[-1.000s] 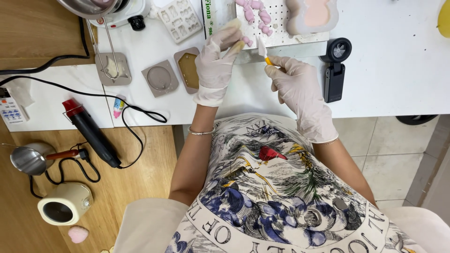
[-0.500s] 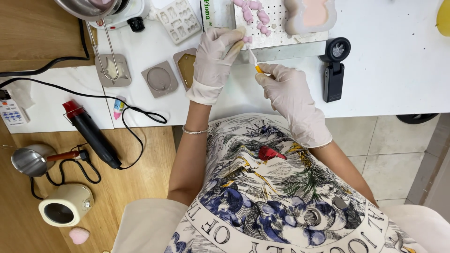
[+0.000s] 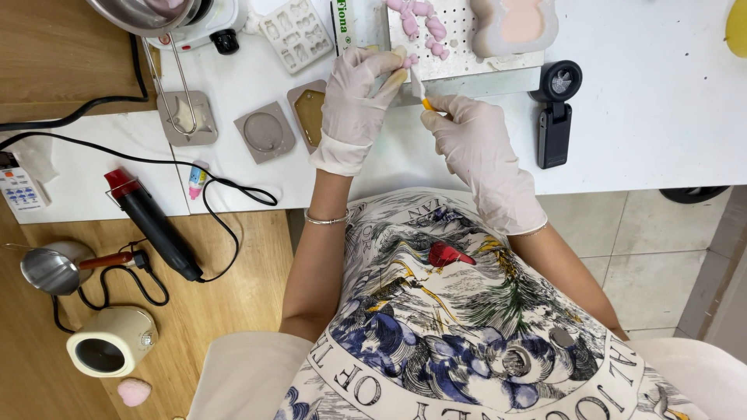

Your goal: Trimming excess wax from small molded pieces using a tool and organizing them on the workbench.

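Head view: gloved left hand (image 3: 354,101) pinching small cream piece (image 3: 397,76). Gloved right hand (image 3: 471,144) gripping yellow-handled knife (image 3: 421,95), blade at piece's 3 o'clock. Perforated white board (image 3: 467,35) at 12 o'clock.

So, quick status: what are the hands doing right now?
Left hand grips a small pale piece. Right hand holds a small knife to it. Pink pieces on a perforated board just beyond. Nothing between the hands.

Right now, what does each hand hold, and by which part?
The left hand pinches a small cream piece by its lower end. The right hand holds a small blade tool by its yellow handle end.
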